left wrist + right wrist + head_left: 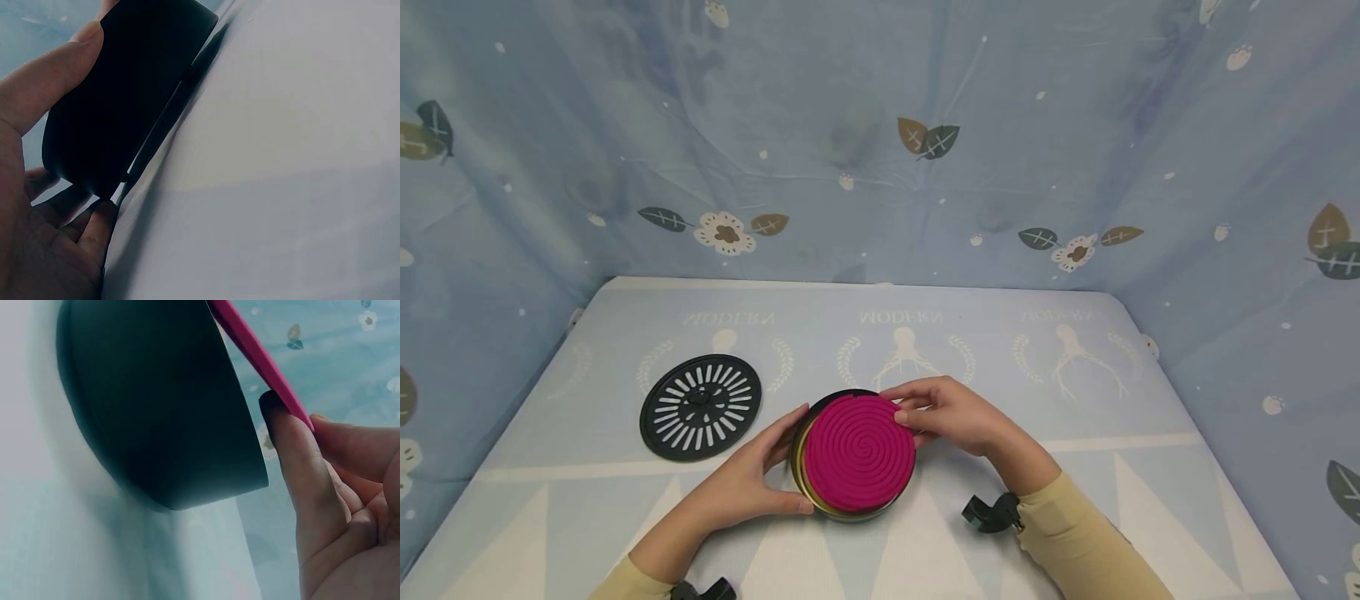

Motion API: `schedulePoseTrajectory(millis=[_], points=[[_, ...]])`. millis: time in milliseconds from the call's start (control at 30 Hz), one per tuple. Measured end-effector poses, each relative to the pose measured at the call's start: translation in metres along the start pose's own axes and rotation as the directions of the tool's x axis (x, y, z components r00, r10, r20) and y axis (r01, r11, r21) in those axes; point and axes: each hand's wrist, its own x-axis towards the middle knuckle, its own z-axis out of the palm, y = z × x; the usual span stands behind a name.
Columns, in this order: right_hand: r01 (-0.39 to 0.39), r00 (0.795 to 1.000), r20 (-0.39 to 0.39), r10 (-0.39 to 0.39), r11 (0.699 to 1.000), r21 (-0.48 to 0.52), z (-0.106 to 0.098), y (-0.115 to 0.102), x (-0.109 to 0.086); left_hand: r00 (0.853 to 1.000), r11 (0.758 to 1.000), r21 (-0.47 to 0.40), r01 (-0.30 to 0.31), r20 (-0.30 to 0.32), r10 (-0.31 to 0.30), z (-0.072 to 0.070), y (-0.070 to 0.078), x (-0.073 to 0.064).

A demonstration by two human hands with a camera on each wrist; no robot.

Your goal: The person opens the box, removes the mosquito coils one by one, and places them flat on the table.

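A pink spiral mosquito coil [859, 452] lies slightly tilted at the mouth of a round black tin [852, 517], and a gold-coloured inside shows along the tin's left. My left hand [747, 485] grips the tin from the left, thumb on the near side and fingers beyond. In the left wrist view those fingers curl around the dark wall of the tin [131, 87]. Thumb and fingers of my right hand [957, 414] pinch the coil's right edge. The right wrist view shows the coil [265, 362] edge-on, raised off the rim of the tin [156, 400] at that side.
To the left, a black slotted round lid [700, 408] lies flat on the patterned tabletop [1037, 533]. Blue printed fabric [820, 100] rises behind the table and at both sides. Each wrist carries a small black device, such as the right one [992, 513].
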Motion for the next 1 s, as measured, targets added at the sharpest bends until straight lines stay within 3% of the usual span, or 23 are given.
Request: schedulePoseTrajectory(millis=[167,367,633,1000], points=[[0.030,0.999,-0.037,-0.027,0.996,0.079,-0.006,0.005,-0.003,1.000,1.000,-0.001,-0.006,-0.003,0.006,-0.001,0.000,0.000],[0.068,0.987,-0.157,-0.044,0.986,0.150,-0.016,0.010,-0.010,1.000,1.000,0.002,-0.020,-0.006,0.020,-0.001,-0.001,0.000],[0.137,0.952,-0.297,-0.070,0.968,0.210,-0.031,0.023,-0.013,1.000,1.000,-0.004,-0.020,-0.006,0.020,-0.001,0.001,0.000],[0.177,0.897,-0.441,-0.031,0.939,0.295,-0.053,0.036,-0.014,1.000,1.000,-0.008,-0.017,-0.007,0.017,0.000,-0.002,-0.001]])
